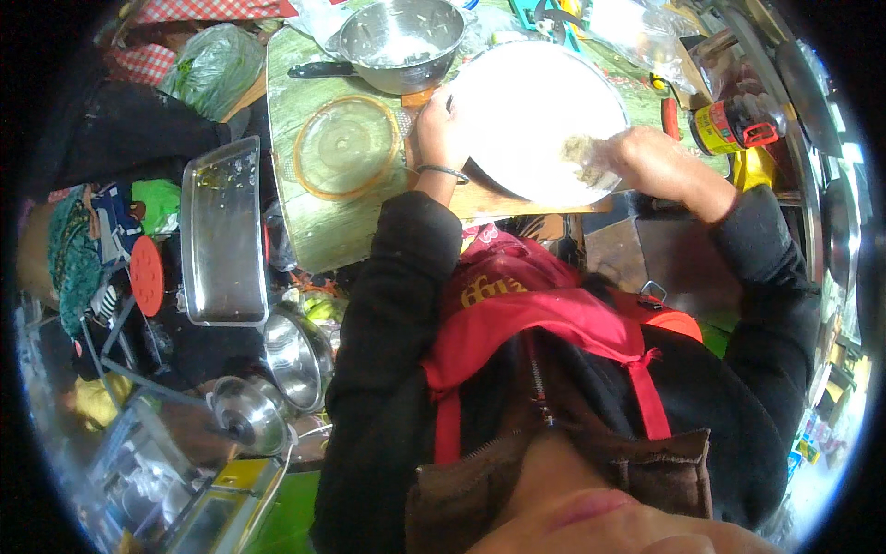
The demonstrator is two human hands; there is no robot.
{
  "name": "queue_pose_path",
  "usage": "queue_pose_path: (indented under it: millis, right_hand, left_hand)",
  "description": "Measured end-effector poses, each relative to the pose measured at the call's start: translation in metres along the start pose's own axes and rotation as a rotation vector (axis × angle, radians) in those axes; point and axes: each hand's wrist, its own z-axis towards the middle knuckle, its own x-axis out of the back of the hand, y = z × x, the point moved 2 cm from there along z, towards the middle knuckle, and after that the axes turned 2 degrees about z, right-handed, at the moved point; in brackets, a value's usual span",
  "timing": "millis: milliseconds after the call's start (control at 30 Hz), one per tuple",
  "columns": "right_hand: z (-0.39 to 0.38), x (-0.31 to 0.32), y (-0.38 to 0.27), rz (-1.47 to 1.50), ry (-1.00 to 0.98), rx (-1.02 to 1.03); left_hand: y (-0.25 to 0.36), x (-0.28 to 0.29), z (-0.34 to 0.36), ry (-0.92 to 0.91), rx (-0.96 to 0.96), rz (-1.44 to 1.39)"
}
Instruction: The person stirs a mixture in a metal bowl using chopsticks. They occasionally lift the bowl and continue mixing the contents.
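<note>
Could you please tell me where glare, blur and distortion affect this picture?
In the head view, glare washes out most of the white basin, hiding its inner detail; in the same view, the pale clump at the right fingers looks soft-edged; also in the head view, edges at the far right curve and the corners are black.

Left hand (439,137) on the left rim of a round white basin (526,106); interior washed out by glare. Right hand (653,164) holds a rough beige-grey lump (583,155) at basin's lower right. Black-handled steel pot (401,79) just beyond left hand. Round clear lid with tan rim (343,148) flat on green wood-grain tabletop (309,238). Rectangular steel tray (224,249) left of tabletop.
</note>
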Motion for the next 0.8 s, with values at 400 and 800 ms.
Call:
queue_pose_path:
  millis: [400,800]
  right_hand:
    - [-0.03,0.047,0.044,0.02,0.044,-0.225]
    - [0.023,0.073,0.047,-0.289,0.28,-0.283]
  left_hand:
    - [-0.009,-0.002,-0.001,0.015,0.004,-0.002]
    - [-0.007,-0.002,-0.001,0.036,0.009,-0.074]
